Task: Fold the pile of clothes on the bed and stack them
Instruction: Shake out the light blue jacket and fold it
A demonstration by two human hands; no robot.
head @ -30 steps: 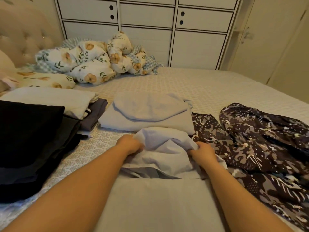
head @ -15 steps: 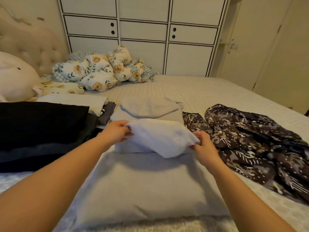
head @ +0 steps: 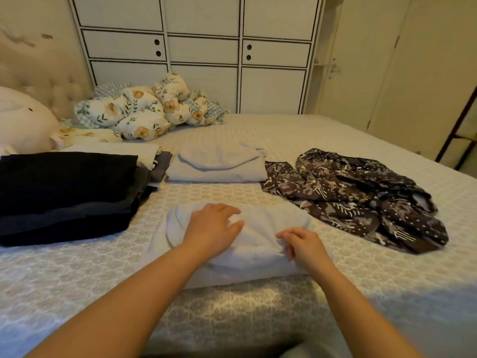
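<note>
Pale-grey folded garment (head: 260,236) near the front edge of the quilted bed (head: 322,130), both hands on it.
Left hand (head: 214,228) flat, fingers spread, pressing the top; right hand (head: 305,245) with fingers curled, pinching the right fold. Beyond it, bare quilt, then another folded grey piece (head: 219,164); dark stack (head: 64,192) at left, patterned brown clothes (head: 361,197) crumpled at right; floral pillows (head: 144,109) by the white wardrobe (head: 201,47).

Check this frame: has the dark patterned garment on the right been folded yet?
No, the dark patterned garment lies crumpled on the bed, while both hands rest on the light grey folded piece.
</note>
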